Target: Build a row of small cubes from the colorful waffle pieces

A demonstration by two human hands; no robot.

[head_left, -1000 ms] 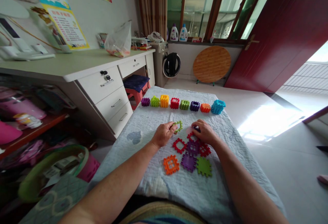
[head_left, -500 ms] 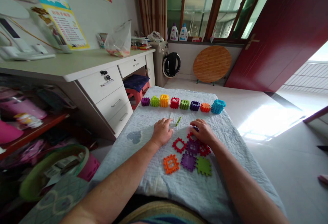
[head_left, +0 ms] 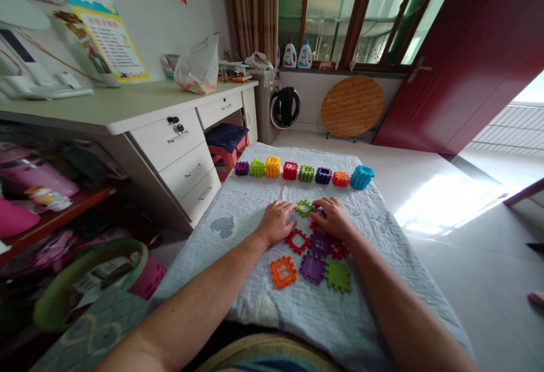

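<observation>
A lime-green square frame tile [head_left: 305,208] with notched edges lies between my two hands. My left hand [head_left: 277,222] rests on the cloth to its left, thumb and fingers apart, fingertips at the tile's edge. From the right, my right hand [head_left: 335,217] reaches its fingertips to the opposite edge. It arches over a dark blue piece and red tiles, partly hiding them. Nearer me lie a red frame tile [head_left: 298,241], a purple window tile [head_left: 319,243], a solid purple tile [head_left: 313,268], a green tile [head_left: 338,276] and an orange window tile [head_left: 283,272].
Several coloured blocks stand in a row across the table's far end, from a purple cube [head_left: 242,168] to a blue stack [head_left: 362,177]. A pale blue cloth [head_left: 229,281] covers the table. On the left is a desk with drawers [head_left: 170,142]; a basket [head_left: 46,304] sits below.
The lime-green tile was seen edge-on and now shows its open square face, farther right. My left hand has moved right, toward it. My right hand has shifted slightly left.
</observation>
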